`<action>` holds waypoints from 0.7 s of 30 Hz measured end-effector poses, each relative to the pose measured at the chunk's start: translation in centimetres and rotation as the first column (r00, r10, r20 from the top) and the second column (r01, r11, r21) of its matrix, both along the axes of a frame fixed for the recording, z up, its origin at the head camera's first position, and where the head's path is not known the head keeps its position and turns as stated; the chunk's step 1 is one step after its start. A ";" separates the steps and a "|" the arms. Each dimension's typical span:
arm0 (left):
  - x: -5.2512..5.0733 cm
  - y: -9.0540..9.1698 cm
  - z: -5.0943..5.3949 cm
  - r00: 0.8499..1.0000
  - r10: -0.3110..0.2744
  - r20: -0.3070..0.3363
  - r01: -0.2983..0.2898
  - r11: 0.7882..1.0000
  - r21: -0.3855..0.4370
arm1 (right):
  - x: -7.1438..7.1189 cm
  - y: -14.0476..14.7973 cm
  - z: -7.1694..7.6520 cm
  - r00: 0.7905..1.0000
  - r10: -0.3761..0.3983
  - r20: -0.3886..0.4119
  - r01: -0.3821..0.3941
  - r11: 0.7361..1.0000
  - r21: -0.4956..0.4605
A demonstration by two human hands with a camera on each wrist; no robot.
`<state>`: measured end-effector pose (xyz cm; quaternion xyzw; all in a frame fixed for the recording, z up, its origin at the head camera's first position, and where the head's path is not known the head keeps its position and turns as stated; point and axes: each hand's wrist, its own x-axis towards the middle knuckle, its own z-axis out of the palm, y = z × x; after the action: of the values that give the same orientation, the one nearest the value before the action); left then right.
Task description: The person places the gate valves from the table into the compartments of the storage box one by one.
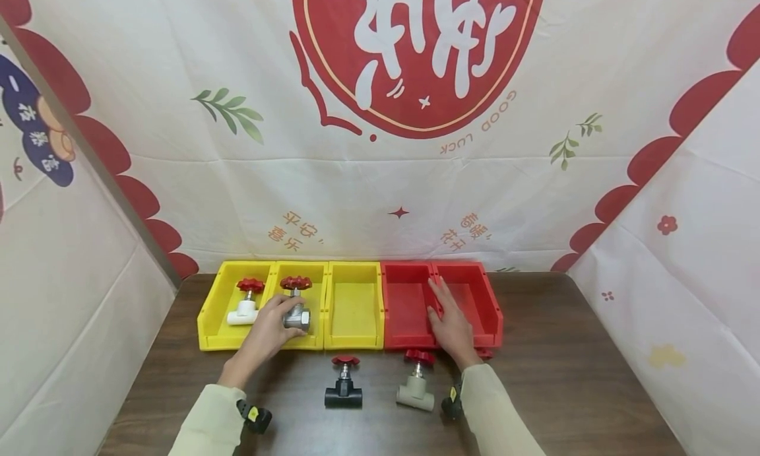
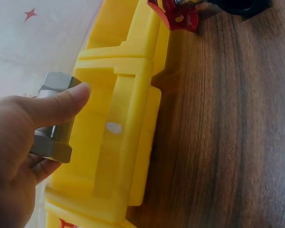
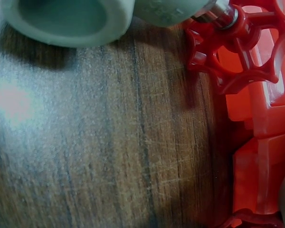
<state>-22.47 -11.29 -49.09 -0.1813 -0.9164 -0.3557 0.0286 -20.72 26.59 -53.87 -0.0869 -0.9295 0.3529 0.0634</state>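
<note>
My left hand (image 1: 270, 327) grips a silver metal valve (image 1: 297, 317) with a red handwheel, over the second yellow bin (image 1: 317, 342) from the left. In the left wrist view, its thumb lies across the metal body (image 2: 54, 149) between two hex ends. My right hand (image 1: 454, 327) reaches over the red bins (image 1: 410, 342), fingers extended near the divider between them, with nothing seen in its grasp. Below it on the table stands a grey-green valve (image 1: 415, 395) with a red handwheel (image 3: 242, 42). Most of the right hand is outside the right wrist view.
A white valve (image 1: 243, 313) lies in the leftmost yellow bin (image 1: 214, 342). On the brown table (image 1: 570, 377) stands a black valve (image 1: 343, 395) with a red handwheel. Another red wheel-like part (image 1: 484, 354) peeks out beside the right wrist. Printed cloth (image 1: 380, 198) hangs behind the bins.
</note>
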 end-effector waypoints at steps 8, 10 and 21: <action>-0.9 0.6 -0.2 0.998 0.048 0.042 -0.049 0.999 0.013 | -0.1 0.3 0.0 1.000 0.010 -0.004 -0.010 1.000 -0.003; -1.0 0.9 -0.3 0.998 0.047 0.042 -0.047 0.999 0.011 | -0.1 0.4 0.0 1.000 0.006 -0.007 -0.006 1.000 0.001; -1.4 2.2 -1.3 0.995 0.066 0.069 -0.068 0.998 0.016 | 0.0 0.1 0.2 1.000 -0.004 0.020 0.004 1.000 0.000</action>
<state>-23.85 -9.09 -50.35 -0.1378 -0.9190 -0.3692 0.0107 -20.75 26.69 -53.72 -0.0922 -0.9298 0.3521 0.0548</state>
